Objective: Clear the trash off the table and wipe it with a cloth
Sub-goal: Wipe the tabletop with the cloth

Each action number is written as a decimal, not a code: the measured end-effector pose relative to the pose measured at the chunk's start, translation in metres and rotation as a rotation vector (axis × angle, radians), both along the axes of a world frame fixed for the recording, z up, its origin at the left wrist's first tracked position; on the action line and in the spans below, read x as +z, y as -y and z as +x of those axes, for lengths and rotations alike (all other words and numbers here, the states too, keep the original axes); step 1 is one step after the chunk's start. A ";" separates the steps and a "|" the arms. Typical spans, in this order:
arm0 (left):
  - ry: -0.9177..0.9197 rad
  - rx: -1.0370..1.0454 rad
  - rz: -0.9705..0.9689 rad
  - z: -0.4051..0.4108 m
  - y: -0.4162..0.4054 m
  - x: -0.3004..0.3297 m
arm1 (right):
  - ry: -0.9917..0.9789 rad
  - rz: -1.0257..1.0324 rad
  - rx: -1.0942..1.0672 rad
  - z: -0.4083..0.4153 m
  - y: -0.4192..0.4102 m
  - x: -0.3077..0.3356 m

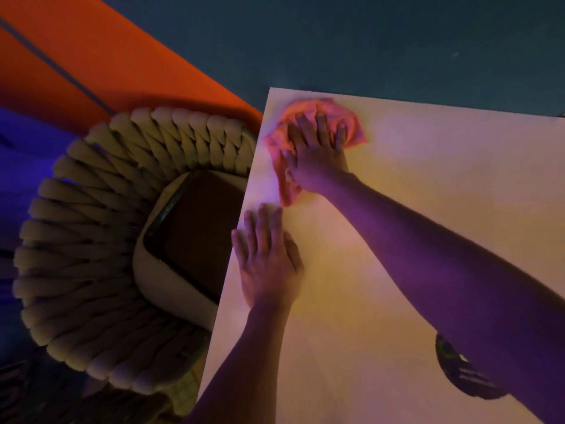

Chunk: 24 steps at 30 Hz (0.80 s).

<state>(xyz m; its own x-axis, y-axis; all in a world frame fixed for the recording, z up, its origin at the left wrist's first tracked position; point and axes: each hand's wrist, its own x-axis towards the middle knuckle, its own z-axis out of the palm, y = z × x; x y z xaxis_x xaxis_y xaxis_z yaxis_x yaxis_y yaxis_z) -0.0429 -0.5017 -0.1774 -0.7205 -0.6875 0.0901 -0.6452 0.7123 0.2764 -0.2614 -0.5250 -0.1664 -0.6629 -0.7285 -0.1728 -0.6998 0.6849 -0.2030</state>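
Nearest me, a dark object (464,377) lies half hidden under my right forearm. My left hand (267,258) rests flat, fingers straight, by the surface's (428,209) left edge. Farther on, my right hand (316,157), fingers spread, presses the pink cloth (286,136) at the far left corner. Beyond the left edge sits a woven chair (122,240).

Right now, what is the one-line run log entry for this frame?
stage: wiping | right hand: pressing pink cloth at far-left table corner | left hand: flat on table | dark object under right forearm
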 end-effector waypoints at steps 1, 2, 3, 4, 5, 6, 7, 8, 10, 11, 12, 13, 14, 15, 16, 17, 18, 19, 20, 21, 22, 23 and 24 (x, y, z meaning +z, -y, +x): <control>0.008 0.003 0.012 -0.003 0.003 0.001 | 0.003 -0.006 -0.021 -0.007 0.009 0.002; 0.024 0.009 0.016 -0.007 0.007 0.001 | 0.003 -0.006 -0.034 -0.010 0.015 0.003; 0.045 0.019 0.020 -0.005 0.008 0.002 | 0.002 -0.007 -0.042 -0.006 0.017 0.001; 0.055 0.027 0.023 -0.005 0.010 0.002 | 0.002 -0.011 -0.044 -0.001 0.014 0.001; 0.060 0.032 0.030 -0.001 0.008 0.002 | 0.006 -0.016 -0.038 0.012 0.004 -0.002; 0.057 0.035 0.026 0.001 0.007 0.001 | 0.006 -0.027 -0.029 0.027 -0.008 -0.003; 0.053 0.029 0.016 0.004 0.007 0.000 | -0.009 -0.039 -0.016 0.044 -0.026 -0.003; 0.054 0.020 0.005 0.005 0.007 0.000 | -0.032 -0.048 -0.005 0.062 -0.046 -0.001; 0.094 -0.009 -0.006 0.006 0.009 0.002 | -0.064 -0.053 0.012 0.092 -0.083 0.001; 0.108 -0.016 0.005 0.005 0.009 0.003 | -0.069 -0.041 0.014 0.099 -0.096 0.001; 0.111 -0.018 0.017 0.003 0.008 0.005 | -0.070 -0.028 0.007 0.101 -0.102 0.000; 0.108 -0.017 0.022 0.002 0.007 0.006 | -0.062 -0.022 -0.006 0.098 -0.101 -0.001; 0.105 -0.011 0.019 0.002 0.008 0.007 | -0.051 -0.019 -0.021 0.093 -0.093 -0.001; 0.091 -0.008 0.012 0.003 0.007 0.006 | -0.048 -0.009 -0.030 0.086 -0.083 -0.001; 0.069 -0.006 0.000 0.004 0.007 0.003 | -0.046 -0.006 -0.039 0.076 -0.071 -0.002; 0.047 0.000 -0.009 0.005 0.008 0.000 | -0.031 -0.002 -0.050 0.064 -0.057 -0.003; 0.039 0.005 -0.015 0.005 0.006 -0.001 | -0.015 0.004 -0.060 0.050 -0.046 -0.003; 0.040 0.005 -0.016 0.005 0.005 -0.002 | -0.007 0.008 -0.065 0.035 -0.036 -0.002; 0.039 0.003 -0.017 0.005 0.003 -0.001 | -0.002 0.003 -0.069 0.021 -0.026 -0.001; 0.030 0.002 -0.021 0.004 0.003 0.001 | 0.003 -0.001 -0.070 0.008 -0.017 0.001; 0.022 0.001 -0.025 0.001 0.005 0.001 | 0.006 -0.006 -0.070 -0.001 -0.009 0.003; 0.020 0.005 -0.021 -0.002 0.007 0.002 | 0.002 -0.013 -0.071 -0.006 -0.005 0.003; 0.022 0.013 -0.021 -0.003 0.009 0.001 | -0.006 -0.022 -0.069 -0.007 -0.003 0.002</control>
